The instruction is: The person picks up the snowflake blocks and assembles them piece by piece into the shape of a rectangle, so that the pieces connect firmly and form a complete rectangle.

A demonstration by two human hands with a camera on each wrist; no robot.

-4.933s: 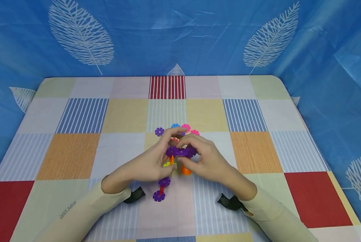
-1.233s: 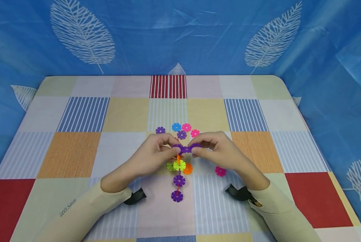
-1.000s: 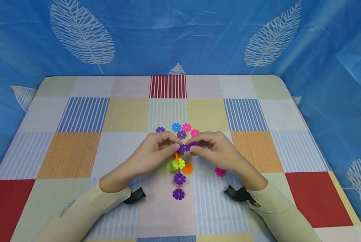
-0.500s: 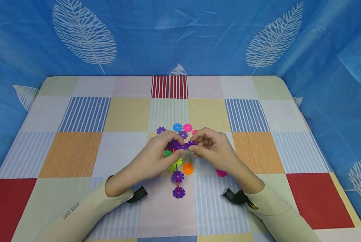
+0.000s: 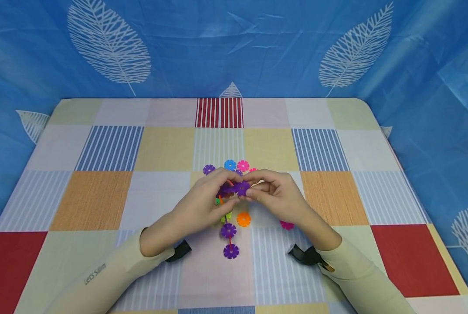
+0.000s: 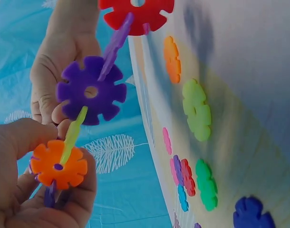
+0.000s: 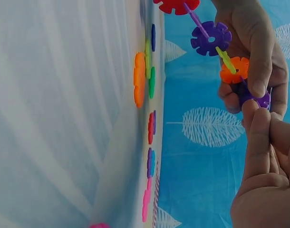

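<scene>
My left hand (image 5: 202,200) grips the top of a chain of interlocking snowflake discs, its fingers and thumb round an orange disc (image 6: 59,164) and purple pieces. From there the chain hangs through a yellow disc (image 6: 74,135) seen edge-on, a purple disc (image 6: 78,90) and a red disc (image 7: 178,4). In the head view the chain's lower end is a purple disc (image 5: 231,251). My right hand (image 5: 279,194) pinches a purple disc (image 5: 242,188) at the chain's top, between thumb and fingers. The two hands' fingertips are close together, partly hiding the joined pieces.
Loose discs lie on the patchwork cloth (image 5: 159,192): orange (image 5: 243,219), magenta (image 5: 286,225) by my right wrist, green (image 6: 206,184), and behind my hands blue (image 5: 230,165), pink (image 5: 243,166) and purple (image 5: 208,169). A blue leaf-patterned curtain (image 5: 234,48) surrounds the table.
The purple disc in my right fingers has turned to face the head camera, where a flat purple row showed before. My left hand has shifted slightly right. The hanging chain has swung a little.
</scene>
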